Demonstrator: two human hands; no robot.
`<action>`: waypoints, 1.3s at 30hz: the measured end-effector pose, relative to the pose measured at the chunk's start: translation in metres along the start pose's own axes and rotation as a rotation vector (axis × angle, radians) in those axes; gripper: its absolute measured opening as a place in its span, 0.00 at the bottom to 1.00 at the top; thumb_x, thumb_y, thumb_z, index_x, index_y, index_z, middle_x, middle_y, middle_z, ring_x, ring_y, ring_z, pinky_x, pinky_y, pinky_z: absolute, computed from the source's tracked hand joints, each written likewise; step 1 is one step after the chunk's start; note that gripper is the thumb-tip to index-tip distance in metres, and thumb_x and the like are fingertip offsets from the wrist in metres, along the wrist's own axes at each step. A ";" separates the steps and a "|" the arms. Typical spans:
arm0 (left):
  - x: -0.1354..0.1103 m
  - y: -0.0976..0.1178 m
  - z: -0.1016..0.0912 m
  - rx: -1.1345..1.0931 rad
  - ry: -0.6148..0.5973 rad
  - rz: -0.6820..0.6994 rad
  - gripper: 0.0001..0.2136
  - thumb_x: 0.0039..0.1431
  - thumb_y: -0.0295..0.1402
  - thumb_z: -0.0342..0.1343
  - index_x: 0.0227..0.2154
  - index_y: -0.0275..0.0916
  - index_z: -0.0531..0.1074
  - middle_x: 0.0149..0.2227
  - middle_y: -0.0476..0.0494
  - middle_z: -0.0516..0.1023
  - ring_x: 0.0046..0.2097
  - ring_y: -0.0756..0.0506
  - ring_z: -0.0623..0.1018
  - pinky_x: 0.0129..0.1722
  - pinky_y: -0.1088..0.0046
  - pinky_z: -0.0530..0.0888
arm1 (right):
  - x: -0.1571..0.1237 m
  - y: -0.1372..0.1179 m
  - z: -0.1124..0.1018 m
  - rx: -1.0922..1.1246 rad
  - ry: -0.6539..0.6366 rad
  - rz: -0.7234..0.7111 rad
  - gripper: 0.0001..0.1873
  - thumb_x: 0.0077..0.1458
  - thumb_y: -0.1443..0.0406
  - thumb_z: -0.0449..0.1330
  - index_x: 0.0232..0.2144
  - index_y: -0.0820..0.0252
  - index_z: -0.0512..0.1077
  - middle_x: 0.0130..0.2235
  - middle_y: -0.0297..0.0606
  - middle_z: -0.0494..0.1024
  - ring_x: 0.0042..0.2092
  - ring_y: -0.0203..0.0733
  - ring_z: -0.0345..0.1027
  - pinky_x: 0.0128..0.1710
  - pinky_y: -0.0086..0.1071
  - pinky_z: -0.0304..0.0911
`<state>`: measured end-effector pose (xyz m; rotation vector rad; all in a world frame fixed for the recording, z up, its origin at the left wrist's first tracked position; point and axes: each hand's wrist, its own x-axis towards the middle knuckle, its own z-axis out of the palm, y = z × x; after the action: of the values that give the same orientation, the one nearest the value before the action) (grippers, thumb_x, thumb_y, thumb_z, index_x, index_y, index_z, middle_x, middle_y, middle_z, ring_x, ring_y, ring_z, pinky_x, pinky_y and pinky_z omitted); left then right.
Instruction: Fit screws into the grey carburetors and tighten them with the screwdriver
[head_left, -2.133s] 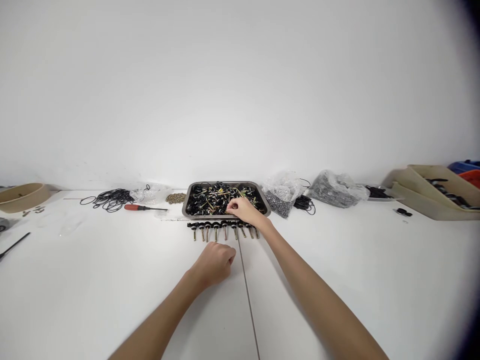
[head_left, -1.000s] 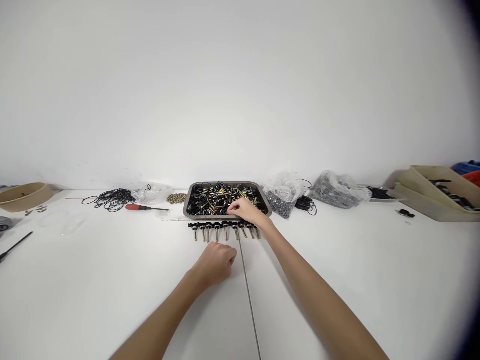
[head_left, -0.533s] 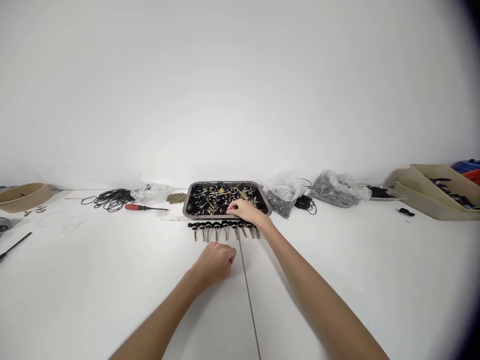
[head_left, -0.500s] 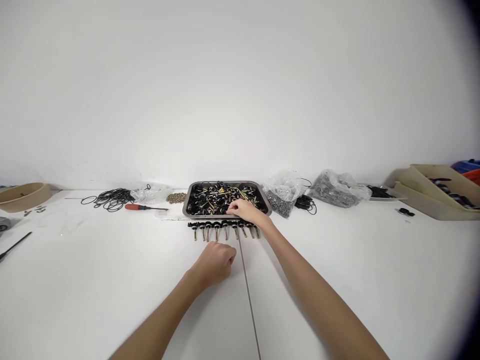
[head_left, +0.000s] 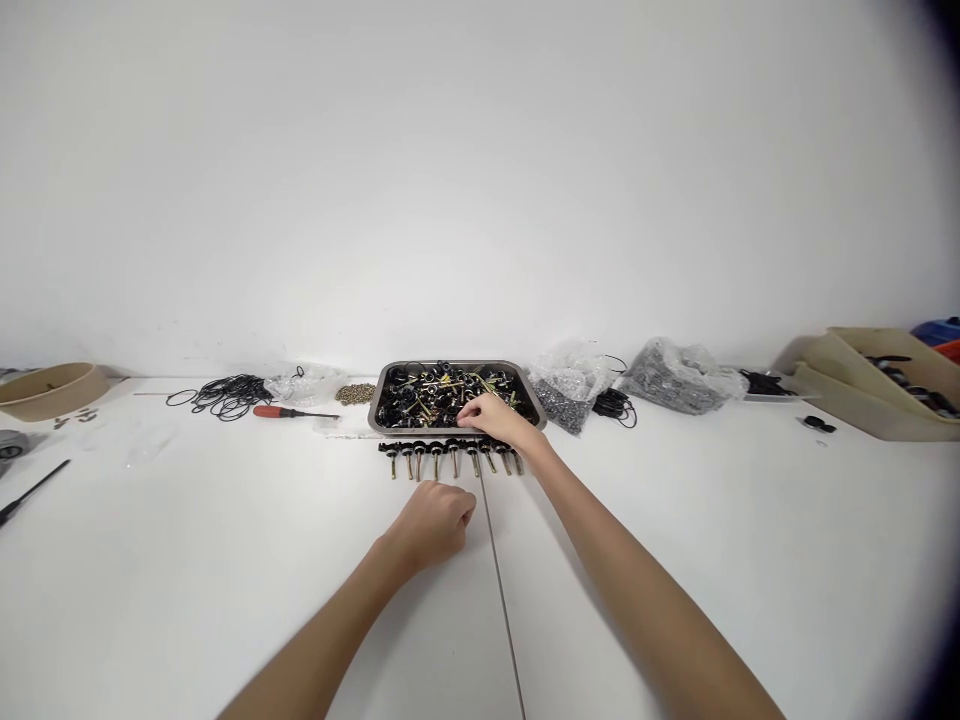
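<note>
My right hand (head_left: 491, 415) reaches over the front of a metal tray (head_left: 373, 420), its fingers pinched together among the contents. Heaped in that tray are black parts with brass-coloured stems (head_left: 420, 390). What the right fingertips hold, if anything, is hidden. Just in front of the tray, several black-headed parts with metal stems (head_left: 436, 460) lie side by side in a row, stems toward me. Below this row my left hand (head_left: 435, 520) rests near the table joint, curled into a fist; whether something is inside it cannot be seen.
Left of the tray lie small brass pieces (head_left: 355, 393), a red-handled screwdriver (head_left: 292, 413), black cords (head_left: 229, 397) and a beige bowl (head_left: 56, 393). To the right stand plastic bags of small grey parts (head_left: 564, 405), black cord loops (head_left: 615, 405) and beige bins (head_left: 862, 400).
The whole view has shifted slightly. Both hands keep nearly the same places, the right at the tray and the left curled below the row.
</note>
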<state>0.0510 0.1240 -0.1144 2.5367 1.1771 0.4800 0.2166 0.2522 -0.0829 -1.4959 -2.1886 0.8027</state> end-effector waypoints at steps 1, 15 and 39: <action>0.000 0.000 0.000 -0.001 0.000 -0.001 0.10 0.31 0.15 0.41 0.16 0.35 0.50 0.16 0.52 0.54 0.21 0.53 0.49 0.24 0.74 0.49 | 0.001 0.001 0.000 0.013 -0.003 0.010 0.09 0.50 0.67 0.59 0.33 0.62 0.78 0.35 0.38 0.78 0.36 0.38 0.69 0.35 0.26 0.60; 0.001 0.005 -0.006 0.052 -0.022 0.013 0.09 0.33 0.15 0.42 0.16 0.35 0.51 0.16 0.51 0.55 0.20 0.52 0.48 0.24 0.74 0.48 | 0.023 0.004 0.003 0.011 -0.021 0.095 0.05 0.40 0.70 0.67 0.25 0.63 0.77 0.27 0.37 0.76 0.28 0.35 0.67 0.26 0.25 0.57; 0.000 0.005 -0.007 0.061 -0.040 0.013 0.09 0.34 0.16 0.45 0.16 0.36 0.53 0.17 0.51 0.59 0.21 0.53 0.51 0.24 0.73 0.51 | 0.014 0.006 0.008 -0.021 0.147 -0.050 0.05 0.49 0.69 0.57 0.28 0.62 0.74 0.29 0.35 0.76 0.31 0.35 0.67 0.31 0.25 0.57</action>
<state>0.0513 0.1217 -0.1058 2.5949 1.1784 0.4005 0.2111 0.2646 -0.0925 -1.4557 -2.1231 0.6345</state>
